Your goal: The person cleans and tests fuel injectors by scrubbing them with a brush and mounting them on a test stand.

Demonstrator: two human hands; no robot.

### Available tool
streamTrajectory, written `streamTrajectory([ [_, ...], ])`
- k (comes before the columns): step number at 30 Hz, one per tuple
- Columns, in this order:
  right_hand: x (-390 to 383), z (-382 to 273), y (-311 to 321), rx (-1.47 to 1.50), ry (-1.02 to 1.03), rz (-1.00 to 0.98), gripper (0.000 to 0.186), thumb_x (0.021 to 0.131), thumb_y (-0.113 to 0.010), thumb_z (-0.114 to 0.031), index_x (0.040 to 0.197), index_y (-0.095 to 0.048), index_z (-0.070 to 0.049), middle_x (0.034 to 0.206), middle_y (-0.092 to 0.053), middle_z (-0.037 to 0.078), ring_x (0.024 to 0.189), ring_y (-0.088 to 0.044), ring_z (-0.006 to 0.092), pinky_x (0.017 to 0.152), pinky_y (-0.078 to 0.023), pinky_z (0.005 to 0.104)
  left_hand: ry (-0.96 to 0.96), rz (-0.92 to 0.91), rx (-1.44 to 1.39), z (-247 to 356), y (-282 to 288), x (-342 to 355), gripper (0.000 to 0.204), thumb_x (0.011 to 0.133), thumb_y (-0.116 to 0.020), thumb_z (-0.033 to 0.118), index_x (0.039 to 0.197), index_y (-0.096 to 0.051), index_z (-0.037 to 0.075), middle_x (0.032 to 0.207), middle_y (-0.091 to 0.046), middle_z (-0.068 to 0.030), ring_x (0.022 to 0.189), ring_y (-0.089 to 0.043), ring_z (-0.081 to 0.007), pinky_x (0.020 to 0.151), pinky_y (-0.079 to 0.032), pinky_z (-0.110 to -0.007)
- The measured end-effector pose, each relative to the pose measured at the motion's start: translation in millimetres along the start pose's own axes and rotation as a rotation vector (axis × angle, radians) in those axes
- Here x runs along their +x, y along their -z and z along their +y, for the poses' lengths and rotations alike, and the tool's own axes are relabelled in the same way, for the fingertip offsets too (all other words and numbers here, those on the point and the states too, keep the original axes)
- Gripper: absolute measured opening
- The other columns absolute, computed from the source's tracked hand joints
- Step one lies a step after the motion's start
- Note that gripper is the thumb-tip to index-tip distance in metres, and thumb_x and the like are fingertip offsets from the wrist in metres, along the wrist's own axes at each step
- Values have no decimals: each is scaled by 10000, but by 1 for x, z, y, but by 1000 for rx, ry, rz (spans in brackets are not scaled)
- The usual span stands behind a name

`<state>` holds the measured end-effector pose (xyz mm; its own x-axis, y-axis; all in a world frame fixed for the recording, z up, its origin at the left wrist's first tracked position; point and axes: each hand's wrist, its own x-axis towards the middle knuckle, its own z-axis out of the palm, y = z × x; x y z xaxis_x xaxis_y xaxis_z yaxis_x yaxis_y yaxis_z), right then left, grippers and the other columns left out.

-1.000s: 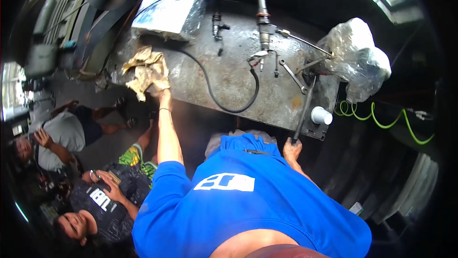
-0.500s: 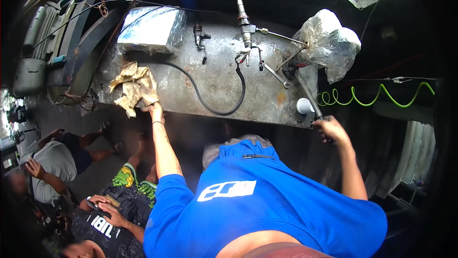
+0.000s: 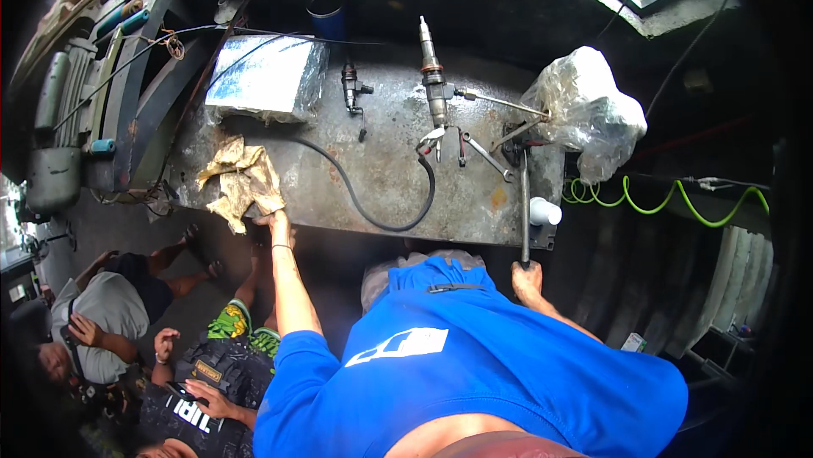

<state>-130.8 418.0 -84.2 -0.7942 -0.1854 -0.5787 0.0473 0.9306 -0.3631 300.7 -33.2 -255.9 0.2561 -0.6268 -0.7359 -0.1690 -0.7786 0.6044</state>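
Observation:
My right hand point(image 3: 527, 282) is closed round the lower end of a long metal lever point(image 3: 525, 195), which runs from a fitting at the bench's right side past the front edge. My left hand point(image 3: 278, 222) lies at the front edge, against the lower corner of a crumpled tan cloth point(image 3: 241, 178); its fingers are partly hidden. A fuel injector point(image 3: 433, 85) stands near the middle of the metal bench point(image 3: 373, 144), joined on its right to a thin metal pipe point(image 3: 504, 104). A black cable point(image 3: 347, 183) curves up to the injector's lower end. Beside it lies a combination wrench point(image 3: 489, 158).
Left on the bench are a plastic-wrapped box point(image 3: 267, 72) and a smaller injector point(image 3: 351, 89). A plastic-wrapped vessel point(image 3: 584, 111) and white cup point(image 3: 544, 212) stand right, near a green coiled hose point(image 3: 677, 191). Two people point(image 3: 203, 373) point(image 3: 102, 314) sit at lower left.
My right hand has swung the lever left and toward me; it now points nearly straight at me. My left hand stays by the cloth. The view has tipped slightly upward.

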Motion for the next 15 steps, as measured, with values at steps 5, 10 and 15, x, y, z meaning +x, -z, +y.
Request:
streamTrajectory([
  [5, 16, 15, -60, -41, 43, 157, 269, 843, -682, -203, 839, -660, 65, 735, -683, 235, 710, -681, 374, 676, -500, 481, -28, -91, -43, -13, 16, 18, 880, 978, -435, 616, 1590, -64, 105, 1588, -314, -160, 1382, -401, -382, 974, -437, -610],
  [10, 30, 37, -87, 105, 221, 193, 286, 835, -669, -203, 847, -650, 82, 754, -674, 272, 730, -669, 427, 692, -490, 499, -41, -86, -89, -12, 9, 20, 779, 995, -468, 543, 1573, -145, 132, 1593, -296, -155, 1398, -392, -399, 986, -404, -698],
  [15, 15, 23, -35, -7, 174, 118, 306, 859, -676, -232, 769, -631, 58, 635, -627, 172, 594, -646, 295, 587, -487, 459, -76, -141, -58, -17, 28, 28, 823, 996, -450, 552, 1587, -74, 119, 1598, -284, -150, 1380, -408, -415, 992, -403, -693],
])
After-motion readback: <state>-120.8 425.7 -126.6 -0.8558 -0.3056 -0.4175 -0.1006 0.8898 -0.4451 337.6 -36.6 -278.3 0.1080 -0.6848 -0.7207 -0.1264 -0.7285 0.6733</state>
